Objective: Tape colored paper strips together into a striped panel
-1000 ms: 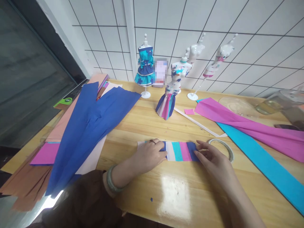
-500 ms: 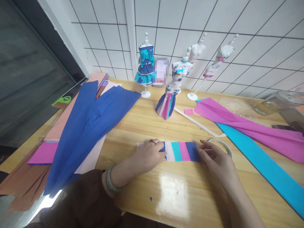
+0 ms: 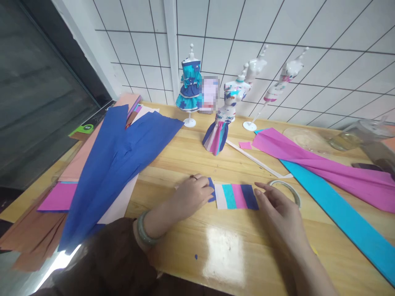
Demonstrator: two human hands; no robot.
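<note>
A short striped strip of crepe paper [image 3: 228, 196] lies flat on the table, with white, teal, pink and dark blue bands. Left of it, my left hand [image 3: 193, 194] is closed over a second paper piece, whose blue end [image 3: 211, 190] sticks out past the fingertips. The rest of that piece is mostly hidden under the hand. A narrow gap separates the blue end from the white band. My right hand [image 3: 279, 209] hovers just off the dark blue end of the striped strip, thumb and fingers apart, holding nothing. Behind it rests a roll of tape [image 3: 293, 189].
Blue crepe paper [image 3: 123, 152] covers the left side. Pink paper [image 3: 314, 160] crosses a turquoise sheet [image 3: 336, 209] at the right. A mannequin in a striped skirt [image 3: 217, 137] and one in a blue dress [image 3: 189, 86] stand at the back. A thin white strip [image 3: 259, 160] lies nearby.
My left hand has shifted slightly left with the blue-ended piece, opening a gap beside the white band. My right fingers have come away from the strip's dark blue end.
</note>
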